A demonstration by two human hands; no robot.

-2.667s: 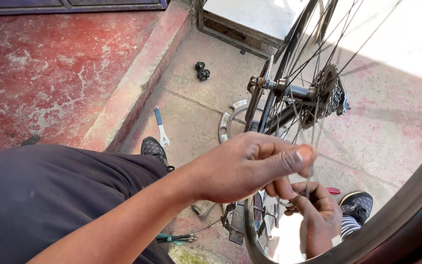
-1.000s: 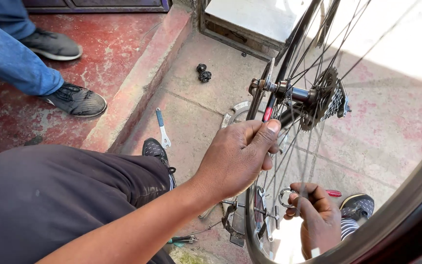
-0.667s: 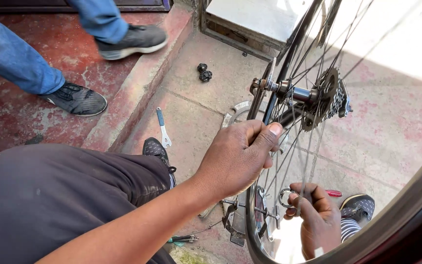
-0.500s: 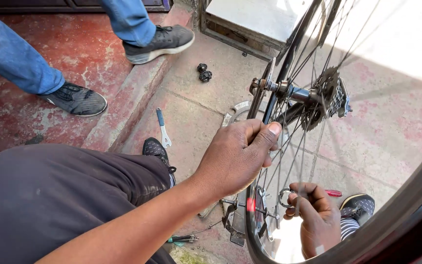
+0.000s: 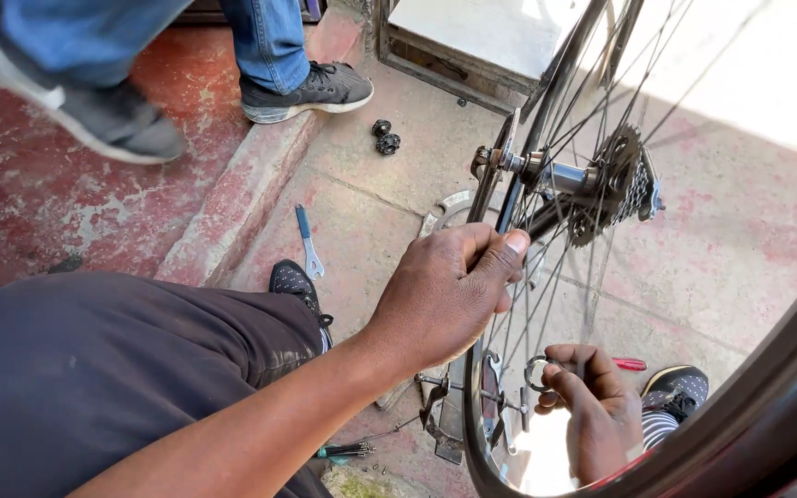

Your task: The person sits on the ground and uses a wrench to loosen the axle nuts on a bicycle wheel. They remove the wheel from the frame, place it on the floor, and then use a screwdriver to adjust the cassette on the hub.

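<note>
Head view centres on the black spoked rear bicycle wheel [image 5: 546, 304], which stands upright just in front of the person, its dark rim and tyre sweeping down the right of the picture and under the hands. At its hub sits the toothed metal sprocket cluster [image 5: 622, 184] on a silver axle, held between the black frame tubes [image 5: 555, 83] that rise to the top edge. The left hand [image 5: 445, 295] is closed around the frame tube and spokes just below the hub, thumb laid flat on top and fingers wrapped behind. The right hand [image 5: 592, 406] is lower, on the far side of the spokes, its fingers pinched shut on a small round silver spoke wrench [image 5: 537, 372] set against a spoke. Just beside that hand a red-handled tool [image 5: 629, 364] lies on the ground, and a dark speckled shoe [image 5: 680, 387] shows beyond it. The person's dark trouser leg [image 5: 122, 387] fills the lower left, with the other speckled shoe [image 5: 292, 281] at its edge. On the pale concrete floor [image 5: 362, 221] lie a blue-handled flat spanner [image 5: 306, 242] and, farther off, two small black round parts [image 5: 385, 136]. Another person in blue jeans [image 5: 260, 41] and grey trainers [image 5: 311, 90] steps on the red-painted kerb [image 5: 242, 184].
</note>
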